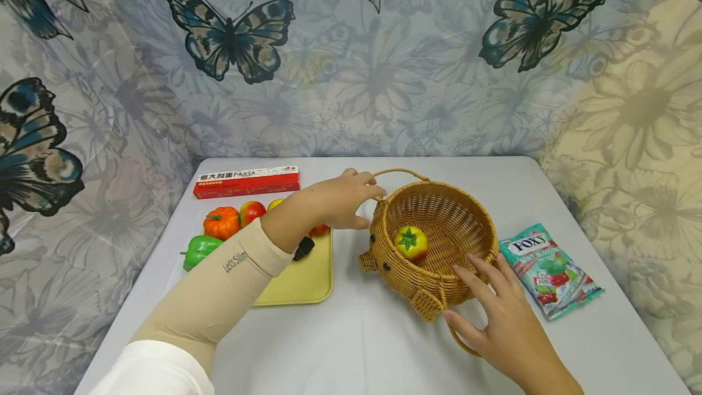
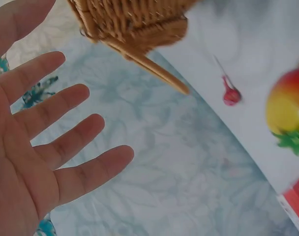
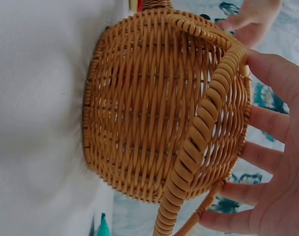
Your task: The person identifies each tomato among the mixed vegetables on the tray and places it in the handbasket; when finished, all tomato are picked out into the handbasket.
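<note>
A round wicker basket point(image 1: 439, 224) stands on the right half of a table point(image 1: 351, 346) covered in white, its mouth facing up. Dark eyes dot its outer wall, and one handle loop sticks out on the far side, another on the near side. Inside, towards the left wall, lies a red-and-yellow tomato point(image 1: 411, 245) with a green leafy top. The person's right hand point(image 1: 504, 316) is at the near right rim, fingers spread and fairly straight, the thumb beside the base of the near handle. The left hand point(image 1: 345, 200) reaches across to the far left side of the basket, fingers spread apart with nothing between them; its fingertips are close to the far handle, though whether they touch it is hard to tell. The left arm wears a beige sleeve point(image 1: 219, 291) and partly hides a yellow tray point(image 1: 307, 288), where a dark item point(image 1: 303, 249) lies. Left of that arm are a green pepper point(image 1: 200, 251), an orange pumpkin point(image 1: 222, 223) and a red-and-yellow fruit point(image 1: 252, 212). Behind them is a red-and-white pasta box point(image 1: 247, 183). Right of the basket lies a teal candy bag point(image 1: 551, 270). Butterflies decorate the backdrop point(image 1: 378, 96).
</note>
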`<state>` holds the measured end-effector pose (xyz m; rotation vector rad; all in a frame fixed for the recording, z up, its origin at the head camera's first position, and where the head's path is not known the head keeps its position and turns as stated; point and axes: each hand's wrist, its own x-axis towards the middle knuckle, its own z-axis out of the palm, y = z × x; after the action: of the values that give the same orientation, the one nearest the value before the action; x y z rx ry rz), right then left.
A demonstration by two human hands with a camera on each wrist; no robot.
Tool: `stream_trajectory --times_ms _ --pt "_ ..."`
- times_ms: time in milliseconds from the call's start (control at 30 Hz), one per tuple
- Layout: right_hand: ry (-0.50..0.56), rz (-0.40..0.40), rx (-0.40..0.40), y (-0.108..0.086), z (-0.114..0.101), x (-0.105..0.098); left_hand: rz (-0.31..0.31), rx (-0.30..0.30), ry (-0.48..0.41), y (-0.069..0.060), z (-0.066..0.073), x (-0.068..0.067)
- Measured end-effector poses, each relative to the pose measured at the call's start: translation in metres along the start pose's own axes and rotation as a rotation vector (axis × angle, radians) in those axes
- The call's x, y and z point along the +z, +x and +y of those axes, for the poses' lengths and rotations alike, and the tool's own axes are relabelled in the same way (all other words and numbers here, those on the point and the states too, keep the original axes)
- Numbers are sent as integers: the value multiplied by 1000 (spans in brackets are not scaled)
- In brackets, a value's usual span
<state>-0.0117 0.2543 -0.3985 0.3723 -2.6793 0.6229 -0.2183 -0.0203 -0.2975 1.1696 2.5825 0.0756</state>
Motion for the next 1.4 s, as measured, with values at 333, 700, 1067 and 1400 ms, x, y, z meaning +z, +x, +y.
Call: stream_trajectory --times_ms 333,700,1067,1400 --pt "1 -5 8 -1 -1 1 -19 -135 -27 -7 -36 18" --pt "-7 2 3 -1 -1 2 -86 -256 -67 -1 -66 41" --pt "0 4 9 -2 -1 3 -149 -298 -119 8 -83 63" --pt "1 0 21 -2 -1 3 -150 -285 -110 11 -89 74"
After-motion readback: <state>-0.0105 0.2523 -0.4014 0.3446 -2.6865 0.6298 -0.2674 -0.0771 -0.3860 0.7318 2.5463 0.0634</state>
